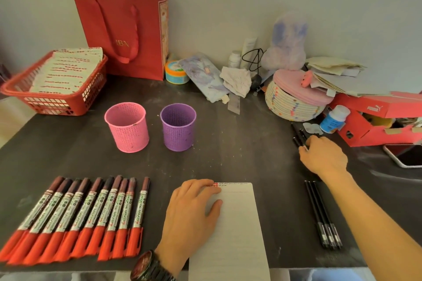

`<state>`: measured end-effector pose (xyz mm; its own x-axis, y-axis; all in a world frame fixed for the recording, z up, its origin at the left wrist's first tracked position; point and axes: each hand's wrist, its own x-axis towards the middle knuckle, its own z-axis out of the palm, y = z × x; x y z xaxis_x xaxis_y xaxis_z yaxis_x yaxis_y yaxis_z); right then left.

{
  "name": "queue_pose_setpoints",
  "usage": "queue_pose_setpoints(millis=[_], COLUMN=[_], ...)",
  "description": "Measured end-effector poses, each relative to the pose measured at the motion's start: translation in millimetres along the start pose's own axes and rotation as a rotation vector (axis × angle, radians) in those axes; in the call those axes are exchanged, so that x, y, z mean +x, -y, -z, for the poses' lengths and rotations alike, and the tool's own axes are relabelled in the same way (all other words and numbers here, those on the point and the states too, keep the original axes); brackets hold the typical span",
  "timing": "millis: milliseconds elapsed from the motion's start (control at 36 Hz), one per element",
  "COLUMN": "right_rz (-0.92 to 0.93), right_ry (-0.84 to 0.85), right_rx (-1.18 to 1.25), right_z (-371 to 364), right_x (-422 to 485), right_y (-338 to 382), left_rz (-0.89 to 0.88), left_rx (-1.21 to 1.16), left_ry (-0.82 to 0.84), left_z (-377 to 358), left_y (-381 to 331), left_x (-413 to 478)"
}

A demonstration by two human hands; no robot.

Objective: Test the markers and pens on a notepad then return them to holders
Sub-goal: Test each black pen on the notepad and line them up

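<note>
Right hand (324,155), knuckles up, has its fingers bent down onto the near ends of the far black pens (298,136); whether one is pinched cannot be told. These pens run lengthwise away from it, leaning left. Left hand (194,207) rests flat on the notepad (237,223), well apart.

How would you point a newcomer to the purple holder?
Find the tall red paper bag against the wall. In front of it, on the dark table, two perforated cups stand side by side. The purple holder is the right one; the pink holder is its left neighbour.
</note>
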<state>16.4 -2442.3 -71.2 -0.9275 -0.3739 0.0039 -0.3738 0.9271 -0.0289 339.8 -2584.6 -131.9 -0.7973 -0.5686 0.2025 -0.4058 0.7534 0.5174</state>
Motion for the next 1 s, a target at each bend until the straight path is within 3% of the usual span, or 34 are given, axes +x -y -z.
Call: queue_pose_setpoints(millis=[194, 333, 444, 556, 722, 889, 1000], right_rz=[-0.049, 0.021, 0.172, 0.288, 0.419, 0.21, 0.202], right_ry=[-0.055, -0.088, 0.016, 0.148, 0.185, 0.154, 0.171], right_rx=[0.143, 0.675, 1.093, 1.152, 1.105, 1.403, 1.468], right_z=[-2.0, 9.5, 11.2, -8.7, -36.8, -30.6, -29.0], right_x=[-3.9, -59.6, -138.7, -196.7, -222.0, -208.9, -207.0], right_y=[0.1, 16.3, 48.6, 77.2, 98.0, 87.9, 87.8], left_rz=[-0.02, -0.017, -0.02, -0.059, -0.028, -0.07, -0.168], left_rx=[-0.021, -0.057, -0.13, -0.22, -0.331, -0.243, -0.154], left_ry=[-0.011, -0.021, -0.065, -0.128, -0.113, 0.014, 0.074], left_z=[1.9, 3.1, 6.1, 8.9, 11.3, 12.7, 14.7], left_y=[-1.7, -2.4, -4.2, -6.1, -6.9, -8.2, -12.4], left_x=[-0.7, 0.3, -0.3, -1.9, -3.8, -4.4, -4.1])
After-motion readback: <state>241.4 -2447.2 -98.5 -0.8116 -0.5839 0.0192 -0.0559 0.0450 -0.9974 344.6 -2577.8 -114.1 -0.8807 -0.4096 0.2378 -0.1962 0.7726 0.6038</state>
